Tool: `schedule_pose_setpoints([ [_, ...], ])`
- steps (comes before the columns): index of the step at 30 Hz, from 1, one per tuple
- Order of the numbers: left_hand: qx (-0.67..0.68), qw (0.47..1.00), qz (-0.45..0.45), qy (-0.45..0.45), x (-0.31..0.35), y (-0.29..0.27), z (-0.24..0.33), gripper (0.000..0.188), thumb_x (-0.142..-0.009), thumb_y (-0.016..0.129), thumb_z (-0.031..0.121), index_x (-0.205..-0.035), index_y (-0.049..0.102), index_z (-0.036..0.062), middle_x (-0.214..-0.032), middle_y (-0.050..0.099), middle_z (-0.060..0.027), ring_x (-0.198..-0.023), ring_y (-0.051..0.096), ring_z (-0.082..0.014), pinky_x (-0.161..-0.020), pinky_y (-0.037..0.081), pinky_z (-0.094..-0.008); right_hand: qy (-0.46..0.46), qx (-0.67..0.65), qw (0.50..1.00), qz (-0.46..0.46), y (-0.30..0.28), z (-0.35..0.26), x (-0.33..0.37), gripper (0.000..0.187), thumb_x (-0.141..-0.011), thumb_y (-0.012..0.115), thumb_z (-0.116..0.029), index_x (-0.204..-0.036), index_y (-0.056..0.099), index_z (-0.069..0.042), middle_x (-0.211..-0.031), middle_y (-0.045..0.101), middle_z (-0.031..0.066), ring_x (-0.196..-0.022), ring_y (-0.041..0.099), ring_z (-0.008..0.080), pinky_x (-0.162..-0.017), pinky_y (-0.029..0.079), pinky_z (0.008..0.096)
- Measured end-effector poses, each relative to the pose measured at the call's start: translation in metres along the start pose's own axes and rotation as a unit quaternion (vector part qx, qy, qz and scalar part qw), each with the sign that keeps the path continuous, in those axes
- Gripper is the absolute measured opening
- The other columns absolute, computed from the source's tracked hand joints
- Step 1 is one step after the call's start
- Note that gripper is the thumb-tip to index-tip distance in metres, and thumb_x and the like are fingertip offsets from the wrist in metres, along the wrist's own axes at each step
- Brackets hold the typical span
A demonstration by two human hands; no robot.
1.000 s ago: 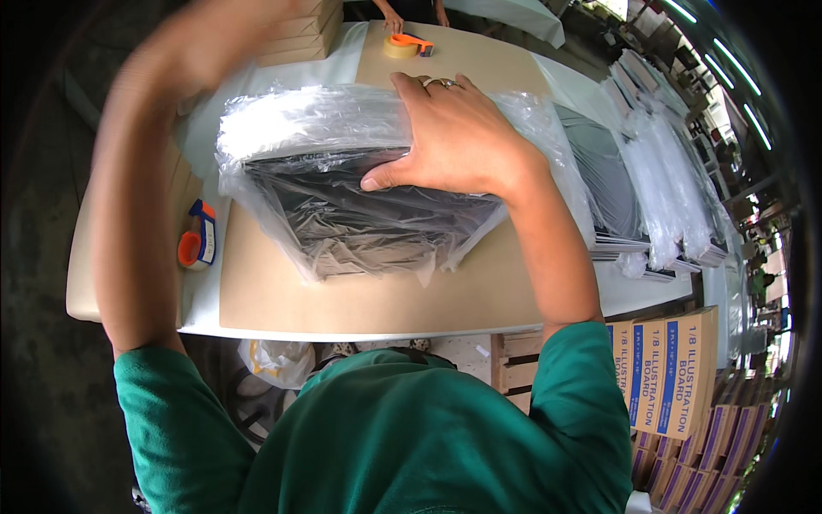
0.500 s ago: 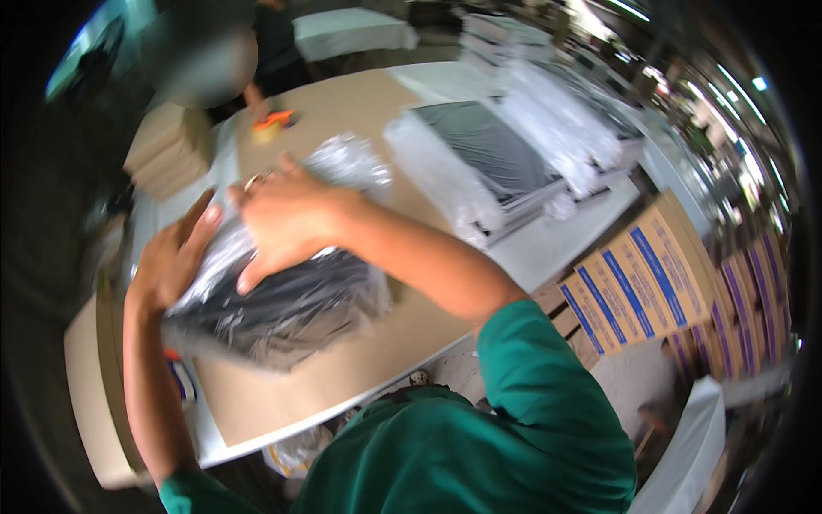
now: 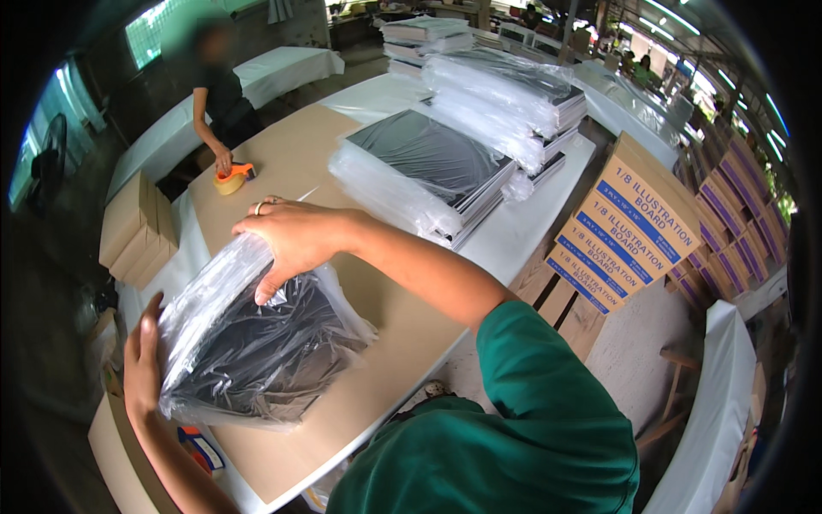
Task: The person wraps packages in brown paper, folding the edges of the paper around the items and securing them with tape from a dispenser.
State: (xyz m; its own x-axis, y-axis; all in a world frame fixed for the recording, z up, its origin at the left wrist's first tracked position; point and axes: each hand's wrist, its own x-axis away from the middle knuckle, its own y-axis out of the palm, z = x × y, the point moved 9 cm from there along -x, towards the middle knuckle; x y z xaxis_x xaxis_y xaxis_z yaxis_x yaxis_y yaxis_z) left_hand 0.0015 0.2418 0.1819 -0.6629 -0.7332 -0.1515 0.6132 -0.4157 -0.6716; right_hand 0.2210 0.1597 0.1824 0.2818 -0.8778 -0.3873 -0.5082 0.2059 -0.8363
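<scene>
A pack of black boards in clear plastic film [image 3: 274,343] lies in front of me, its film bunched and shiny along the far left side. My right hand [image 3: 291,240] grips the pack's far edge, thumb on the near face and fingers over the back. A ring shows on one finger. Along the pack's left side rests my left hand [image 3: 141,360], its fingers stretched out and pressed to the film. The pack's far side and part of my left palm are hidden.
Brown paper covers the table [image 3: 411,338]. Plastic-wrapped board stacks [image 3: 428,158] stand at the back, printed cartons [image 3: 621,227] at right, brown boxes [image 3: 137,231] at left. A co-worker's hand [image 3: 223,161] touches an orange tape dispenser [image 3: 235,177]. Another dispenser [image 3: 201,450] lies near my left forearm.
My view has tipped up and turned. My right hand has gone from spread above the film to gripping the pack's far edge. My left hand has slid down along its left side.
</scene>
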Motion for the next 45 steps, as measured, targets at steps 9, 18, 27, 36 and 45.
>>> schedule_pose_setpoints([
  [9, 0.184, 0.879, 0.417, 0.14, 0.075, 0.023, -0.091, 0.072, -0.091, 0.021, 0.059, -0.141, 0.024, 0.007, -0.144, 0.026, -0.0123, -0.132, 0.025, -0.0293, -0.109, 0.018, -0.0441, 0.018, -0.507, 0.818, 0.273, 0.022, 0.027, 0.046, 0.087, -0.064, 0.074, -0.056, -0.123, 0.046, 0.001, -0.115, 0.054, 0.0123, -0.113, 0.047, 0.0229, -0.097, 0.036, 0.0357],
  [18, 0.332, 0.864, 0.378, 0.021, 0.081, 0.048, -0.136, 0.071, -0.094, 0.031, 0.049, -0.14, 0.017, -0.0029, -0.145, 0.022, -0.0161, -0.133, 0.022, -0.0261, -0.11, 0.014, -0.0381, 0.019, -0.473, 0.843, 0.255, 0.039, 0.022, 0.042, 0.052, -0.076, 0.073, -0.032, -0.113, 0.054, 0.0, -0.108, 0.059, 0.0078, -0.102, 0.053, 0.0181, -0.09, 0.042, 0.0319],
  [27, 0.254, 0.913, 0.319, 0.017, 0.101, 0.06, -0.169, 0.077, -0.09, 0.031, 0.061, -0.132, 0.026, -0.0035, -0.13, 0.028, -0.0131, -0.119, 0.03, -0.0246, -0.102, 0.023, -0.0385, 0.096, -0.393, 0.882, 0.24, 0.065, 0.044, 0.056, 0.08, -0.064, 0.077, -0.05, -0.116, 0.049, 0.004, -0.109, 0.057, 0.014, -0.103, 0.054, 0.0231, -0.092, 0.041, 0.0365],
  [36, 0.074, 0.979, 0.19, -0.009, 0.152, 0.192, -0.239, 0.056, -0.082, 0.05, 0.05, -0.096, 0.056, -0.0037, -0.099, 0.058, -0.0124, -0.09, 0.052, -0.0236, -0.085, 0.04, -0.0376, 0.146, -0.533, 0.802, 0.226, 0.219, 0.088, 0.153, 0.109, -0.057, 0.081, -0.049, -0.135, 0.026, 0.003, -0.128, 0.044, 0.0136, -0.119, 0.042, 0.0254, -0.102, 0.033, 0.0388],
  [45, 0.058, 0.963, 0.264, 0.0, 0.157, 0.231, -0.257, 0.041, -0.084, 0.052, 0.04, -0.091, 0.059, 0.0007, -0.088, 0.058, -0.012, -0.084, 0.053, -0.0292, -0.083, 0.04, -0.0395, 0.2, -0.487, 0.778, 0.342, 0.249, 0.098, 0.197, 0.087, -0.061, 0.08, -0.046, -0.124, 0.043, 0.003, -0.115, 0.056, 0.0138, -0.104, 0.055, 0.0264, -0.09, 0.044, 0.0386],
])
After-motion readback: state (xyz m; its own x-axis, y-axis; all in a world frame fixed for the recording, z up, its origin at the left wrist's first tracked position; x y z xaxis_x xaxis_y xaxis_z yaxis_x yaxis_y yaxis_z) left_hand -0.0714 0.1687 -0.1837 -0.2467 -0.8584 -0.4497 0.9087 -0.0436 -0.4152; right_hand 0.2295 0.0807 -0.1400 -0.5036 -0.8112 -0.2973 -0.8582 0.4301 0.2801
